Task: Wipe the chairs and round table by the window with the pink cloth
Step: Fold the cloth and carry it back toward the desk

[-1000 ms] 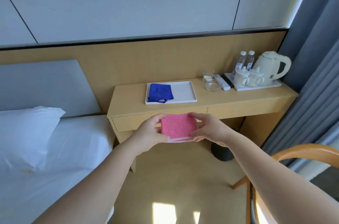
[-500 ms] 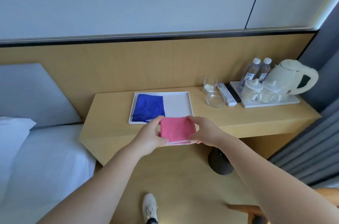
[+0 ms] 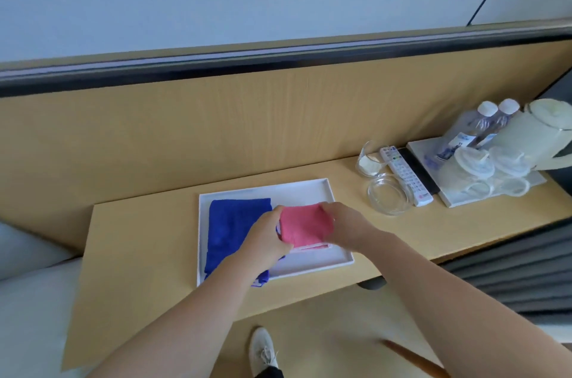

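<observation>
Along the wood-panelled wall, a long pale wooden desk [image 3: 148, 269], with white bedding [image 3: 31, 300] off its left end and grey curtain folds [image 3: 510, 269] off its right end. At mid-desk, toward the front edge, a white rectangular tray [image 3: 266, 189], its left half filled by a folded blue cloth [image 3: 230, 223] reaching from near the back rim to the front rim. At the desk's right back corner, a cream kettle [image 3: 538, 136] on a smaller white tray [image 3: 458, 201], with two capped water bottles [image 3: 483, 127] just left of the kettle and two lidded cups [image 3: 492, 162] in front of them. Over the right half of the larger tray, just beside the blue cloth, the folded pink cloth [image 3: 305, 224]; lying on the tray floor or held just above it, cannot tell. On its left edge, the left hand [image 3: 263, 243], thumb on top near the far corner, other fingers curled under and out of sight. On its right edge, the right hand [image 3: 348, 224], digits curled over the far right corner and gripping the fold. Between the two trays, a white remote [image 3: 405, 176], a shallow glass dish [image 3: 388, 196] left of it and a glass tumbler [image 3: 370, 161] behind the dish. Below the desk's front edge, on the floor, a white shoe [image 3: 263, 349].
</observation>
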{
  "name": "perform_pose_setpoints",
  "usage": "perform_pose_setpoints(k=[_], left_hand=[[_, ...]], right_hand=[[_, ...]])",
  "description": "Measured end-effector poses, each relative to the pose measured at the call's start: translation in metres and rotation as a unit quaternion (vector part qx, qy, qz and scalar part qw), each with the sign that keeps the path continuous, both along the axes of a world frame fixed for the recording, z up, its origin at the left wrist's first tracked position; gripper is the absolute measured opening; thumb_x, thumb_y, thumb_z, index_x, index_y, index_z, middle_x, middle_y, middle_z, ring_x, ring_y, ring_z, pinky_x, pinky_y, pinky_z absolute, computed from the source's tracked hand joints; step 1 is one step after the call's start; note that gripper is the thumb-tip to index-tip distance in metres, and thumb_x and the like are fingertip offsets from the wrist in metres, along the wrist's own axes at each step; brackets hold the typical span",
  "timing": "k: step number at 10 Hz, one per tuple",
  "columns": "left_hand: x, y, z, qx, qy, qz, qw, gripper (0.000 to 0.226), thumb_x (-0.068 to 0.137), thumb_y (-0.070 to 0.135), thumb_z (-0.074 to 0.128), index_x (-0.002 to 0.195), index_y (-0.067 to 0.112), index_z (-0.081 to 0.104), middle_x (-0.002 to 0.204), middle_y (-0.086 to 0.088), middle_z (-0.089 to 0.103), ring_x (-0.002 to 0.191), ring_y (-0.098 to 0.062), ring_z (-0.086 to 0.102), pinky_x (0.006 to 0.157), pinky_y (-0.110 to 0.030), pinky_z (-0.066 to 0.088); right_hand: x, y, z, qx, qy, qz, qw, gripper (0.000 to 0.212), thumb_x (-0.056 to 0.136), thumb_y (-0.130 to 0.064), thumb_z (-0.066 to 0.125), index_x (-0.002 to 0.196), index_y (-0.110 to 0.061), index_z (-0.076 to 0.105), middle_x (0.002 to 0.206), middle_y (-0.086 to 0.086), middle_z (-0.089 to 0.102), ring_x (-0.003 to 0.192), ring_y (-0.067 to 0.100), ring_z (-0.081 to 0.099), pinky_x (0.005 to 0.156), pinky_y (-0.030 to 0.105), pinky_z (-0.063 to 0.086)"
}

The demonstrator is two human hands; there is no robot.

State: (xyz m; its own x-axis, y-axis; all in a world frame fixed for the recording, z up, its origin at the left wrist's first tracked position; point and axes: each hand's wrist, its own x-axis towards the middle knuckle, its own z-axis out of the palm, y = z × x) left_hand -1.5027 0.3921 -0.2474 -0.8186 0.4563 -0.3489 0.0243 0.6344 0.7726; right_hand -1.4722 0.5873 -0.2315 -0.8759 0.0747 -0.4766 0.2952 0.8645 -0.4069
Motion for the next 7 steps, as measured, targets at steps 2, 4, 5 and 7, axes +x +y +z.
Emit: perform_pose_setpoints(k=[2,4,5,7], left_hand=[[-0.032,0.018,-0.032,-0.04,-0.004,-0.032,0.999,0.034,0.085,0.012,0.056,0.117,0.021,0.05,0.093,0.003,0.059,0.078,-0.011,0.058,0.062,-0.021,0.044],[-0.04,0.024,-0.044,-0.165,0.031,-0.07,0.983,0.06,0.09,0.013,0.058,0.143,0.019,0.031,0.13,-0.006,0.041,0.092,-0.02,0.059,0.077,-0.03,0.05],[-0.037,0.025,-0.039,-0.181,0.042,-0.052,0.981,0.055,0.088,0.012,0.059,0.139,0.019,0.037,0.124,-0.005,0.041,0.083,-0.02,0.06,0.075,-0.034,0.052],[-0.014,0.017,-0.01,-0.153,0.071,-0.016,0.986,0.024,0.09,0.011,0.05,0.113,0.018,0.051,0.101,-0.003,0.044,0.068,-0.024,0.06,0.065,-0.037,0.053]], right_hand=[[-0.031,0.009,-0.04,0.044,-0.017,0.007,0.999,0.047,0.083,-0.024,0.06,0.128,-0.018,0.049,0.119,0.001,0.056,0.106,0.023,0.06,0.079,0.023,0.042],[-0.037,0.009,-0.044,0.139,-0.066,0.064,0.986,0.065,0.085,-0.032,0.063,0.142,-0.016,0.035,0.119,0.011,0.041,0.096,0.036,0.061,0.079,0.041,0.055],[-0.035,0.011,-0.037,0.131,-0.058,0.073,0.987,0.063,0.086,-0.033,0.062,0.142,-0.018,0.038,0.118,0.01,0.042,0.095,0.034,0.062,0.079,0.04,0.056],[-0.021,0.018,-0.01,0.099,-0.016,0.098,0.99,0.057,0.091,-0.026,0.061,0.143,-0.019,0.038,0.121,0.009,0.047,0.104,0.029,0.06,0.085,0.038,0.053]])
